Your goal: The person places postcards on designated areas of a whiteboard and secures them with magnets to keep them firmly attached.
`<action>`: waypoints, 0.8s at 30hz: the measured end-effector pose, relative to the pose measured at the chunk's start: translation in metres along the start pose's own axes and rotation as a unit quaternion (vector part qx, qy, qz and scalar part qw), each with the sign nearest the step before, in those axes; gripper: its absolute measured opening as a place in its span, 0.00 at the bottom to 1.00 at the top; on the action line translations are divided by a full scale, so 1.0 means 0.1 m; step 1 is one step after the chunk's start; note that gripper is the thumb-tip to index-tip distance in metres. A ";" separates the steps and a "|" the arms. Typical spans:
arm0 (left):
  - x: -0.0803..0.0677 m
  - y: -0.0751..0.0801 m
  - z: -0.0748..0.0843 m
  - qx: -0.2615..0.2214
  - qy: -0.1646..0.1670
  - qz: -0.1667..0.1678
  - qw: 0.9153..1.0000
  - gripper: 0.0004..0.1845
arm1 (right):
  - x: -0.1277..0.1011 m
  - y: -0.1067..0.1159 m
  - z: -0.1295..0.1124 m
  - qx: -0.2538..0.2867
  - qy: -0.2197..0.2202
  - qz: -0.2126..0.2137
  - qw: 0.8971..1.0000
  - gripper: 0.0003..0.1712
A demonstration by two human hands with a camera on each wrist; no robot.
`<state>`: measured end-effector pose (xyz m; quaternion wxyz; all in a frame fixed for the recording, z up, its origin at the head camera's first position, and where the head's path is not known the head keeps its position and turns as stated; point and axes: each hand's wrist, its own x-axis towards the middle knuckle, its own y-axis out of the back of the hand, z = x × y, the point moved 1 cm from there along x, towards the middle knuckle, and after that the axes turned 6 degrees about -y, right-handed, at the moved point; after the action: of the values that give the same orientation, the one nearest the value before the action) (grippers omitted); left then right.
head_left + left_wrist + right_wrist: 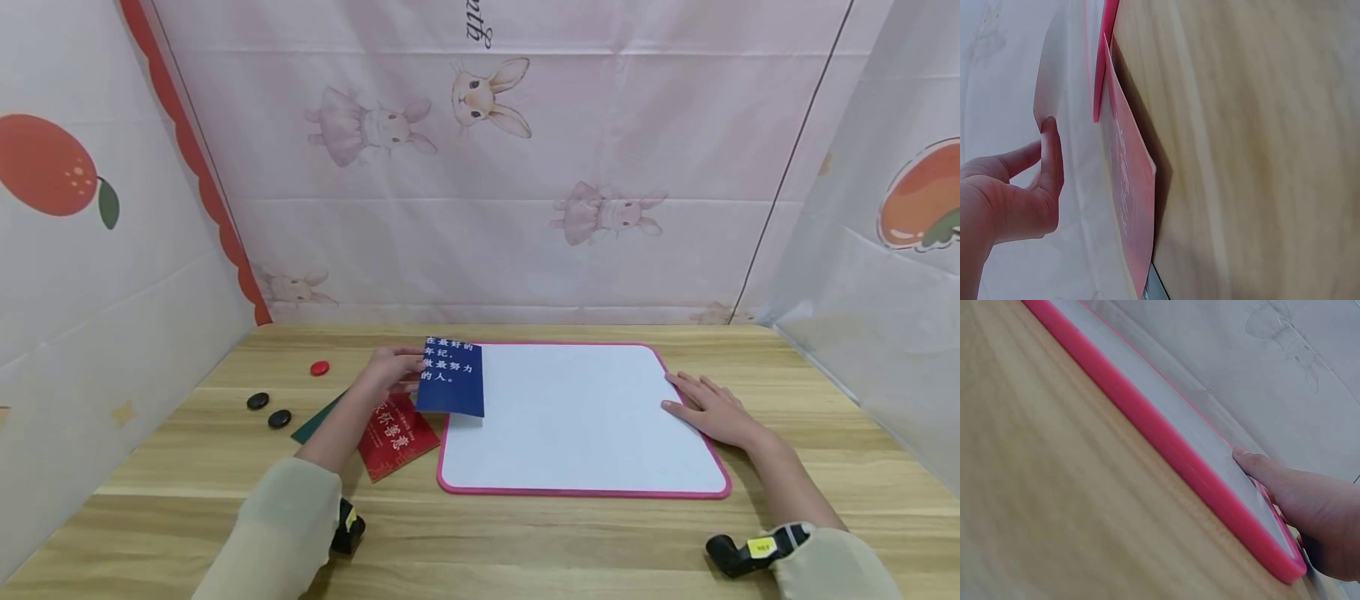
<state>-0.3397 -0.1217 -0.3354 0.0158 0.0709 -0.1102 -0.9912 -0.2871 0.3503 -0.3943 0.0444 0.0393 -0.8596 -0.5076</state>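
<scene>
My left hand (400,372) pinches the left edge of a blue card (451,379) with white printed characters, held just over the left rim of the whiteboard (585,492). The board is white with a pink rim and lies flat on the wooden table. A red card (398,439) lies under my left wrist, on top of a dark green card (313,423). My right hand (705,406) rests flat and open on the board's right edge. In the right wrist view its fingers (1285,481) lie on the pink rim (1166,445). The left wrist view shows my thumb (1051,156) beside the red card (1132,200).
A red round magnet (319,367) and two black ones (257,401) (279,418) sit on the table (525,542) at the left. Printed fabric walls close in the back and both sides.
</scene>
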 end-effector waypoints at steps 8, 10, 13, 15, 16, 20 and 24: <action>0.03 -0.09 -0.02 0.012 -0.004 -0.002 1.000 0.19 | 0.00 0.00 0.00 0.000 -0.002 0.000 1.000 0.43; 0.03 -0.11 -0.01 0.013 -0.004 -0.005 1.000 0.19 | 0.00 0.00 0.00 0.000 -0.002 0.000 1.000 0.43; 0.02 -0.14 0.00 0.012 -0.004 -0.009 1.000 0.19 | 0.00 0.00 0.01 0.000 -0.001 0.001 1.000 0.42; 0.01 -0.16 0.01 0.009 -0.002 -0.010 1.000 0.19 | 0.00 0.00 0.01 -0.001 0.000 0.001 1.000 0.42; 0.01 -0.17 0.01 0.009 -0.001 -0.010 1.000 0.19 | 0.00 0.00 0.01 -0.001 0.001 0.001 1.000 0.42; 0.01 -0.21 0.02 0.013 -0.002 -0.013 1.000 0.19 | 0.00 0.00 0.01 -0.002 0.003 0.001 1.000 0.42; 0.01 -0.26 0.02 0.020 -0.005 -0.013 1.000 0.19 | 0.00 0.00 0.01 -0.003 0.003 0.001 1.000 0.42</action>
<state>-0.3415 -0.0960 -0.3395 0.0007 0.0675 -0.1291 -0.9893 -0.2872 0.3511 -0.3944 0.0480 0.0397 -0.8577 -0.5103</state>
